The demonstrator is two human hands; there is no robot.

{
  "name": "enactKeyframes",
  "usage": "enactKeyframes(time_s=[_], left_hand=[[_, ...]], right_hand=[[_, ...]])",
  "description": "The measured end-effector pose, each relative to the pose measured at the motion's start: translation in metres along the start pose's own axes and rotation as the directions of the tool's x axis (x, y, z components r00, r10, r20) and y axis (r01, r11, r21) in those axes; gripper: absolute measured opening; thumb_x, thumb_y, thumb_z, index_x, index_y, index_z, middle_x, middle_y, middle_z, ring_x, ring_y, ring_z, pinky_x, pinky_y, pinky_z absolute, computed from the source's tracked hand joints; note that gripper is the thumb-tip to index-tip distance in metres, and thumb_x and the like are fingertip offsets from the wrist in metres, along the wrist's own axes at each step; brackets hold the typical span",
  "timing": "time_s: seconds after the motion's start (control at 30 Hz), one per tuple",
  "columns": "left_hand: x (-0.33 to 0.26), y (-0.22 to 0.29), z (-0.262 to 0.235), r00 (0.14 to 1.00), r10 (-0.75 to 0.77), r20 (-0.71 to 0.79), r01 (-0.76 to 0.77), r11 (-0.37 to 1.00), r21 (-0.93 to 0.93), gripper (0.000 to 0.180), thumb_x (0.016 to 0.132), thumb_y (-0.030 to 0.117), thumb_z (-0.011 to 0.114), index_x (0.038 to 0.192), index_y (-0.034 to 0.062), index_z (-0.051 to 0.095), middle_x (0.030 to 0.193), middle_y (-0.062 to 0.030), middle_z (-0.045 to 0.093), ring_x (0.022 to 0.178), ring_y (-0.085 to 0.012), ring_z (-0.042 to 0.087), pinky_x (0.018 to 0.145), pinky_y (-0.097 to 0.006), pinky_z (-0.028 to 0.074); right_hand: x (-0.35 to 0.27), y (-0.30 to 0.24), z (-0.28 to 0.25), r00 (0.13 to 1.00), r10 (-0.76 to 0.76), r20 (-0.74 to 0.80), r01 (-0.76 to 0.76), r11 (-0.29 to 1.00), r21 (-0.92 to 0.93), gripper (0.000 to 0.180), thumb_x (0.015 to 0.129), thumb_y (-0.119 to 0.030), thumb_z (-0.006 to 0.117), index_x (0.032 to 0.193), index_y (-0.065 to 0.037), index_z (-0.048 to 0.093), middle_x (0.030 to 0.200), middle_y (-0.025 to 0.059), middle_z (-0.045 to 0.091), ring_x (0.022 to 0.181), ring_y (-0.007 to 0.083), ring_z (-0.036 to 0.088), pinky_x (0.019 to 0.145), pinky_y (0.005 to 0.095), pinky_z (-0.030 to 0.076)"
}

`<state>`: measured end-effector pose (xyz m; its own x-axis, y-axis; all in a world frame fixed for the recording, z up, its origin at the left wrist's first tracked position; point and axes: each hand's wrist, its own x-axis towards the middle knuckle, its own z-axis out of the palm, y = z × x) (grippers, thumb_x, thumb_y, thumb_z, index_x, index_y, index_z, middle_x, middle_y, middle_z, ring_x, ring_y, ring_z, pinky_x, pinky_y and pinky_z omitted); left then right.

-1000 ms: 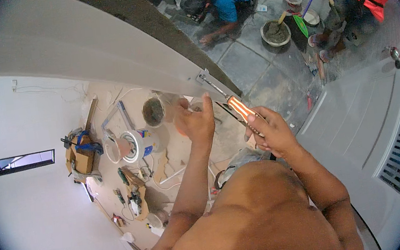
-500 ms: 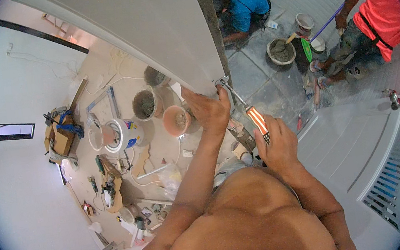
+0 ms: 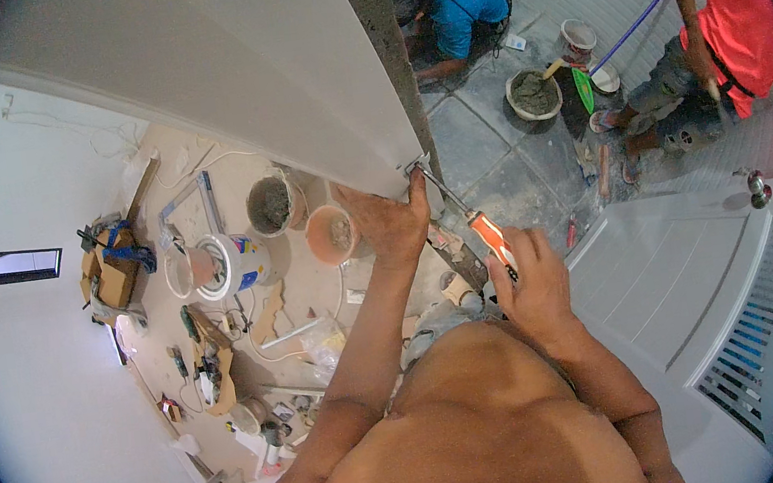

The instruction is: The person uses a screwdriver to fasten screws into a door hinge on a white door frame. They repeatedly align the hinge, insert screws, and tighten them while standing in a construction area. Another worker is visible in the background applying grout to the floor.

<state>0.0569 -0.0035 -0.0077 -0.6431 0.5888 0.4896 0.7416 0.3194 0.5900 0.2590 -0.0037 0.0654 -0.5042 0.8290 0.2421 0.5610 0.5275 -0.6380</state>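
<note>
My right hand (image 3: 538, 283) grips an orange-handled screwdriver (image 3: 490, 236) with white and black markings. Its metal shaft slants up and left to a small metal plate (image 3: 415, 166) at the edge of the pale door frame (image 3: 299, 78). Against that same edge, my left hand (image 3: 392, 223) is closed around the frame, its thumb up by the plate and its other fingers partly hidden. Whether the screwdriver's tip sits in a screw is too small to tell.
A white panelled door (image 3: 661, 275) with a round knob stands at right. Beyond the frame, a person in blue (image 3: 458, 1) crouches and another in red (image 3: 735, 15) stands by a mortar bucket (image 3: 533, 96). Buckets (image 3: 274, 205), a cardboard box (image 3: 114, 265) and tools cover the left floor.
The view has shifted slightly. The screwdriver's handle has turned, showing less of its white stripes. Both hands stay at the frame. The person in red has lowered a hand.
</note>
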Motion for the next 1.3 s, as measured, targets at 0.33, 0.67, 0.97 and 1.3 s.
enactKeyframes(time_s=[0.33,0.67,0.97,1.3], left_hand=[[-0.004,-0.002,0.008,0.995,-0.097,-0.038,0.094,0.992,-0.082,0.092,0.073,0.028,0.078,0.139,-0.0078,0.025,0.132,-0.0307,0.037,0.123,-0.0490,0.036,0.105,-0.057,0.028],[0.007,0.009,-0.005,0.996,-0.035,-0.082,0.043,0.994,0.096,0.084,0.066,0.021,0.082,0.130,-0.0064,0.035,0.121,-0.0274,0.044,0.115,-0.0449,0.044,0.096,-0.053,0.035],[0.015,0.026,-0.017,0.992,-0.108,-0.070,0.111,0.993,0.041,0.078,0.067,0.021,0.080,0.127,-0.0065,0.039,0.116,-0.0277,0.047,0.111,-0.0442,0.046,0.093,-0.052,0.037],[0.015,0.026,-0.017,0.995,-0.104,-0.014,0.105,0.988,0.116,0.089,0.067,0.032,0.082,0.131,-0.0065,0.033,0.115,-0.0252,0.044,0.108,-0.0445,0.049,0.090,-0.056,0.041]], right_hand=[[0.003,0.018,0.000,0.592,0.412,0.693,-0.800,0.191,0.569,0.034,0.092,-0.024,0.065,0.111,0.002,0.055,0.077,0.0131,0.060,0.065,0.0237,0.061,0.057,0.0397,0.048],[0.004,0.024,0.000,0.675,0.292,0.678,-0.736,0.201,0.646,0.033,0.090,-0.026,0.064,0.108,0.000,0.054,0.086,0.0150,0.062,0.064,0.0199,0.060,0.050,0.0377,0.047],[-0.005,0.001,0.011,0.997,0.053,0.047,-0.050,0.996,-0.074,0.030,0.090,-0.019,0.064,0.111,-0.001,0.054,0.082,0.0108,0.063,0.074,0.0268,0.061,0.064,0.0403,0.049],[0.005,0.016,0.010,0.834,0.359,0.418,-0.550,0.584,0.597,0.028,0.091,-0.022,0.063,0.107,-0.001,0.052,0.089,0.0153,0.057,0.058,0.0285,0.059,0.046,0.0375,0.046]])
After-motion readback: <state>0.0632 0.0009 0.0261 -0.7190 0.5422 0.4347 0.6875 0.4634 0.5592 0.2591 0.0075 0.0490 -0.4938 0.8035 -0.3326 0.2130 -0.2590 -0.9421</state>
